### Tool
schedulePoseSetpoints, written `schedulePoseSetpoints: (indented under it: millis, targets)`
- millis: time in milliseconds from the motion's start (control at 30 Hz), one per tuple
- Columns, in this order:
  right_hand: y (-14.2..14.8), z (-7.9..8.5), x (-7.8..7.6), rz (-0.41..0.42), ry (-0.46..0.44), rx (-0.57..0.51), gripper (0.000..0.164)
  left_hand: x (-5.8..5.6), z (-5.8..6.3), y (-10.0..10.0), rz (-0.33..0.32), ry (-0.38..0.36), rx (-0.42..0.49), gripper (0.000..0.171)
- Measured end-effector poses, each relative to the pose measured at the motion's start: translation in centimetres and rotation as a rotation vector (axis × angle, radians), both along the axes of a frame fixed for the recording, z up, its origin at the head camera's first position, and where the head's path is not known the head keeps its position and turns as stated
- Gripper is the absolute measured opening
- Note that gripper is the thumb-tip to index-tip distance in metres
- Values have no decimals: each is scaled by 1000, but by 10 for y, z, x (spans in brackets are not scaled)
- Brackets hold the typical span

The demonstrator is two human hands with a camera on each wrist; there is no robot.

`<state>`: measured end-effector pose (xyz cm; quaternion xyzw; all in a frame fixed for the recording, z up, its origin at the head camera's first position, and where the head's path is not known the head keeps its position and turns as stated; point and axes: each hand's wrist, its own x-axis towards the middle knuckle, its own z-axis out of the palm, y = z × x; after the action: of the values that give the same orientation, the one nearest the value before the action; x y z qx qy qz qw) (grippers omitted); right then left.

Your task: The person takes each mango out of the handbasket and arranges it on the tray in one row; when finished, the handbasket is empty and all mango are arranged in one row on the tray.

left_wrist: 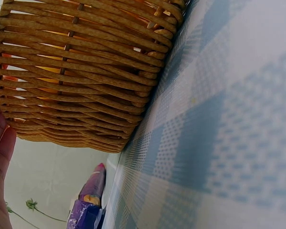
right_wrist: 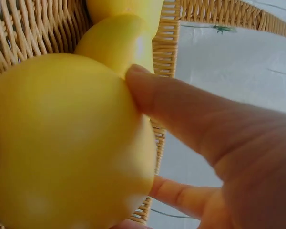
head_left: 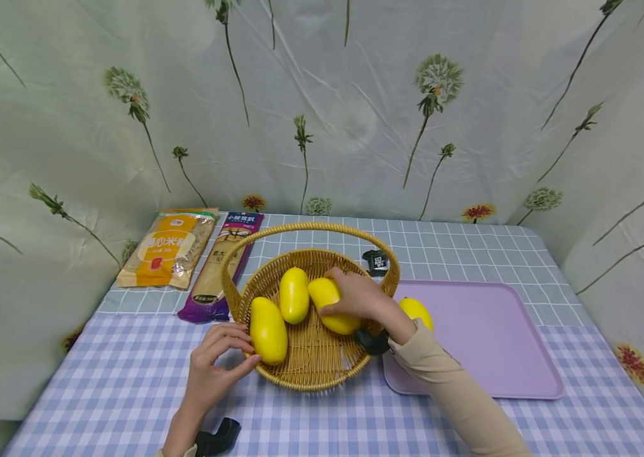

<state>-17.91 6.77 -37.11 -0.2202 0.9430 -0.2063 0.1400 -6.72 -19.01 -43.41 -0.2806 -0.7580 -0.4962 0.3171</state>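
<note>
A wicker basket (head_left: 322,374) with a tall arched handle holds yellow mangoes. Inside it, one mango (head_left: 268,333) lies at the left and another mango (head_left: 294,296) lies beside it. My right hand (head_left: 356,295) reaches in and grips a third mango (right_wrist: 71,143) at the right, thumb on one side and fingers round the other. At the basket's left rim, my left hand (head_left: 220,358) holds the edge between thumb and fingers; the left wrist view shows the woven wall (left_wrist: 81,81) near those fingers.
A lilac tray (head_left: 487,343) lies right of the basket, with a mango (head_left: 415,311) on it partly behind the right forearm. A pasta packet (head_left: 221,266) and an orange-labelled bag (head_left: 167,247) lie at back left. Behind the basket sits a small black packet (head_left: 377,261).
</note>
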Motion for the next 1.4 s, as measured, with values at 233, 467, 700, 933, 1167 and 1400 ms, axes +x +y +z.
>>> schedulePoseSetpoints:
  millis: [233, 467, 700, 933, 1167, 1400]
  targets:
    - [-1, 6, 11, 8, 53, -73, 69, 0, 0, -1, 3, -3, -3, 19]
    - [1, 10, 22, -23, 90, -159, 72, 0, 1, 0, -3, 1, 1, 18]
    - [9, 11, 39, -35, 160, -321, 72, -1, 1, 0, -4, 1, -2, 18]
    - [18, 8, 54, -23, 219, -441, 73, 0, 1, 0, -1, -11, -7, 19]
    - [30, 6, 68, -19, 196, -614, 74, -1, 1, 0, -5, 1, -4, 18]
    - [47, 0, 79, -10, 270, -713, 77, -1, 0, 0, -9, 3, -1, 18]
